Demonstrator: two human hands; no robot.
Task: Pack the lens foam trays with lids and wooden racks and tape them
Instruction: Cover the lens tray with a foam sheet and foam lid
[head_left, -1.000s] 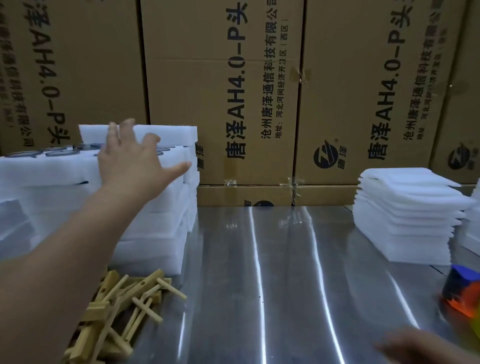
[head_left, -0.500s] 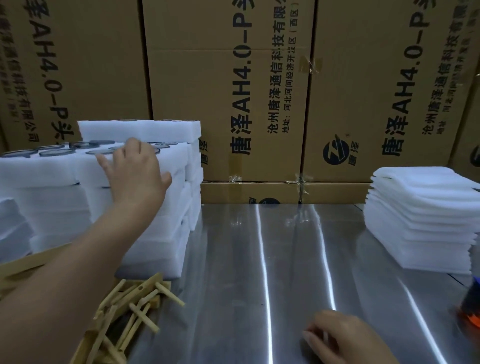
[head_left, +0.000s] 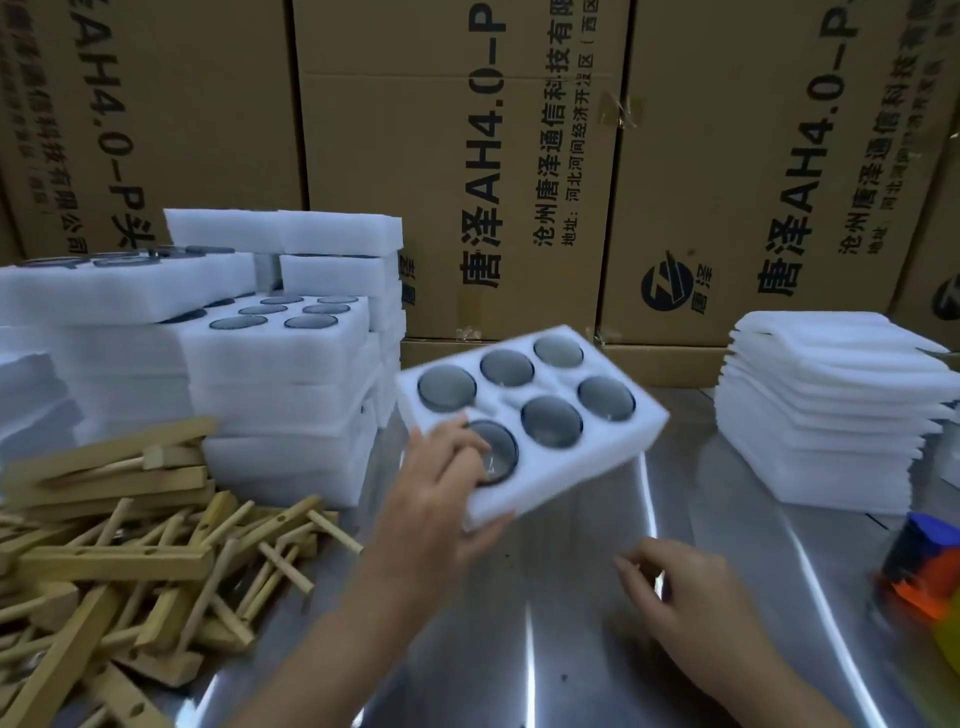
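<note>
left hand (head_left: 441, 483) grips foam tray (head_left: 566, 457) corner — thumb seemingly underneath

One wide-angle camera, worn on the person's head, looks forward and down over the tabletop (head_left: 571, 675). It sits close: the left grip (head_left: 436, 493) and right grip (head_left: 685, 597) reach in from the bottom edge, and the lens foam tray (head_left: 522, 395) held by the left one fills frame centre. Cardboard cartons (head_left: 441, 130) wall off the upper half, their seams leaning at the frame's sides.

white foam tray (head_left: 566, 470), six dark lenses, tilted, lidless
</note>
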